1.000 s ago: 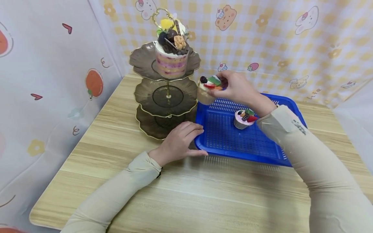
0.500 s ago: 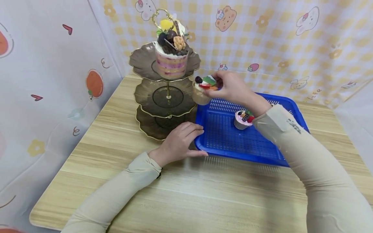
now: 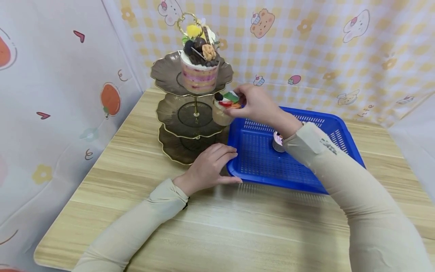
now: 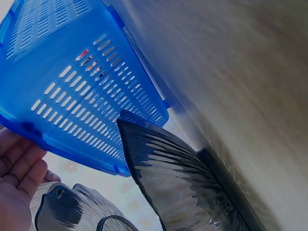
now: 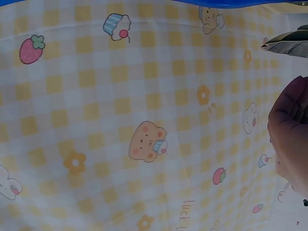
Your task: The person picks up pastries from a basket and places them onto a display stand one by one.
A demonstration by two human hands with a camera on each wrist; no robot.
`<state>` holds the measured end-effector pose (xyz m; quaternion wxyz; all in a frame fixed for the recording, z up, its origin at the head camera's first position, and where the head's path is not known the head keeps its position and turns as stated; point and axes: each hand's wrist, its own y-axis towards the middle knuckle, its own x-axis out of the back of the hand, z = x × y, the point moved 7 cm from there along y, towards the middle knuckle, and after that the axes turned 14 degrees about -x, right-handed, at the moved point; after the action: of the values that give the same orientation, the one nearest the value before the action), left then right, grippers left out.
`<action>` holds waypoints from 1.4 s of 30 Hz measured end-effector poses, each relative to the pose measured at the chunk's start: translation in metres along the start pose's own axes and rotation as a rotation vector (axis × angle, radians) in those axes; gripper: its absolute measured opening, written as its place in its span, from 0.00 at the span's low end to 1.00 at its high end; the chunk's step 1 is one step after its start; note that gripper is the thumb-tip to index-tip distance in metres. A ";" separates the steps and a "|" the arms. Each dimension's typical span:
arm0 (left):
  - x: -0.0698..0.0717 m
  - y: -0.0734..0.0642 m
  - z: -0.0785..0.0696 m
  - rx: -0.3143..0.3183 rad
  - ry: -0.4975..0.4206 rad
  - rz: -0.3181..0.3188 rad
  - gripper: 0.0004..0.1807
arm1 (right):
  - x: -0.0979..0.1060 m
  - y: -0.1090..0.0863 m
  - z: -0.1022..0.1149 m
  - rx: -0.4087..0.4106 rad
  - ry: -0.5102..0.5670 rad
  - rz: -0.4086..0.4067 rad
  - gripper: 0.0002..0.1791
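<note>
The right hand (image 3: 256, 107) pinches a tapered, fruit-topped dessert cup (image 3: 221, 115), roughly upright, at the right edge of the ribbed, scalloped middle plate (image 3: 170, 117) on a three-tier stand (image 3: 196, 105); plate contact is unclear. The left hand (image 3: 210, 166), fingers loosely extended, touches the left rim of a perforated blue plastic basket (image 3: 282, 184).

Left forearm (image 3: 136, 228) slants in from lower left, left hand (image 3: 210, 166) low, fingers together, thumb spread; right forearm (image 3: 351, 196) angles across from lower right, right hand (image 3: 257, 105) higher, thumb and fingers pinching.
</note>
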<state>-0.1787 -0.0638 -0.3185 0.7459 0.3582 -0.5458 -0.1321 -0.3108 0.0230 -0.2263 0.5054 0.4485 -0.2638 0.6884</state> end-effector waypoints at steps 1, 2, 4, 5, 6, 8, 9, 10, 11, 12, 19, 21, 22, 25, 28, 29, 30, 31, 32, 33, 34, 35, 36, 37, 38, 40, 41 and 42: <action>0.000 0.000 0.000 0.002 0.000 0.001 0.38 | -0.001 0.000 0.002 0.006 0.004 0.004 0.25; 0.000 0.000 0.000 0.003 0.001 0.002 0.38 | -0.003 0.001 0.005 0.016 0.008 0.007 0.25; 0.000 0.000 0.000 0.002 0.003 -0.002 0.38 | -0.004 0.002 0.010 0.035 0.009 0.007 0.25; 0.000 0.000 0.000 0.002 0.003 -0.005 0.38 | -0.005 0.002 0.012 0.045 0.012 0.005 0.25; 0.000 0.000 0.000 0.001 0.004 -0.008 0.38 | -0.006 0.002 0.014 0.056 0.013 0.002 0.25; 0.001 0.000 0.000 0.000 0.003 -0.012 0.38 | -0.007 0.003 0.018 0.076 0.010 -0.012 0.24; 0.001 0.000 0.000 -0.001 0.003 -0.014 0.37 | -0.008 0.003 0.019 0.084 0.005 -0.021 0.24; 0.001 0.000 0.000 -0.001 0.002 -0.014 0.37 | -0.009 0.003 0.021 0.093 0.001 -0.029 0.24; 0.001 0.000 0.000 -0.001 0.001 -0.014 0.37 | -0.009 0.004 0.022 0.101 0.004 -0.034 0.23; 0.001 0.000 0.000 -0.001 -0.001 -0.014 0.37 | -0.010 0.004 0.023 0.106 0.005 -0.037 0.22; 0.001 0.000 0.000 -0.002 -0.003 -0.013 0.37 | -0.021 0.006 0.033 0.118 0.079 0.003 0.22; 0.001 0.000 0.000 -0.001 -0.005 -0.014 0.37 | -0.024 0.006 0.036 0.112 0.074 -0.002 0.22; 0.001 0.000 0.000 -0.001 -0.004 -0.013 0.37 | -0.025 0.006 0.037 0.105 0.072 -0.003 0.22; 0.001 0.000 0.000 0.000 -0.003 -0.014 0.37 | -0.028 0.006 0.040 0.087 0.080 0.004 0.23; 0.001 -0.001 0.000 0.000 0.000 -0.017 0.37 | -0.032 0.006 0.044 0.092 0.098 0.008 0.26; 0.001 0.000 0.000 0.000 0.001 -0.018 0.37 | -0.033 0.006 0.045 0.099 0.103 0.006 0.27; 0.001 0.000 0.000 -0.001 0.002 -0.018 0.37 | -0.035 0.006 0.047 0.106 0.105 0.004 0.26; 0.001 0.000 0.000 -0.001 0.003 -0.018 0.37 | -0.036 0.006 0.048 0.110 0.108 0.002 0.26; 0.001 0.000 0.000 -0.001 0.004 -0.015 0.37 | -0.038 0.006 0.049 0.117 0.112 0.000 0.26; 0.001 0.000 0.000 -0.001 0.006 -0.012 0.37 | -0.039 0.007 0.050 0.122 0.111 -0.004 0.26; 0.001 0.000 0.000 -0.001 0.007 -0.009 0.37 | -0.040 0.007 0.052 0.128 0.110 -0.008 0.26; 0.001 0.000 0.000 -0.001 0.008 -0.007 0.36 | -0.041 0.007 0.053 0.133 0.111 -0.011 0.26; 0.001 0.000 0.000 -0.001 0.009 -0.005 0.36 | -0.042 0.007 0.055 0.137 0.111 -0.015 0.26; 0.001 0.000 0.000 0.000 0.009 -0.004 0.36 | -0.042 0.007 0.056 0.142 0.108 -0.021 0.25; 0.001 0.000 0.000 0.000 0.011 -0.002 0.36 | -0.043 0.007 0.057 0.146 0.099 -0.032 0.25; 0.001 0.000 0.000 -0.002 0.015 -0.002 0.36 | -0.043 0.006 0.060 0.157 0.079 -0.054 0.25; 0.001 0.000 0.000 -0.003 0.016 -0.002 0.36 | -0.044 0.006 0.061 0.160 0.067 -0.065 0.25; 0.001 0.000 0.000 -0.003 0.017 -0.003 0.36 | -0.044 0.006 0.062 0.162 0.052 -0.076 0.24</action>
<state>-0.1781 -0.0648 -0.3179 0.7509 0.3591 -0.5386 -0.1308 -0.2912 -0.0502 -0.2362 0.4998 0.4796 -0.1769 0.6992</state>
